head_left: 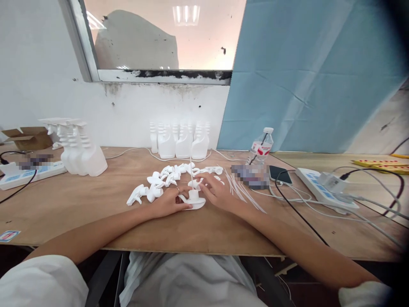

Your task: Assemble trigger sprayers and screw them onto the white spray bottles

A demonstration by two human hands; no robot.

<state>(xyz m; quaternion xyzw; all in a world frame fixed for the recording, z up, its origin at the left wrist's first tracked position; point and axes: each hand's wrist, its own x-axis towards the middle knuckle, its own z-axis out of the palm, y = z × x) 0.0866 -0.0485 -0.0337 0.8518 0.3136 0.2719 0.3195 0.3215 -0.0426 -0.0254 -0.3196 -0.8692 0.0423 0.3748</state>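
Note:
My left hand [169, 201] and my right hand [216, 192] meet at the middle of the wooden table [79, 213]. Together they grip a white spray trigger head [193, 199] that lies on the table, with a thin white dip tube [191, 170] sticking straight up from it. My right fingers pinch near the base of that tube. Just behind the hands lies a heap of several loose white trigger heads [166, 177]. A bundle of thin white tubes [239, 189] lies to the right of my right hand.
Capped white bottles [179, 140] stand in a row by the wall. Bottles with sprayers fitted [81, 147] stand at the left. A water bottle [261, 147], a phone [280, 174], power strips [322, 187] [28, 172] with cables and a cardboard box [27, 136] lie around.

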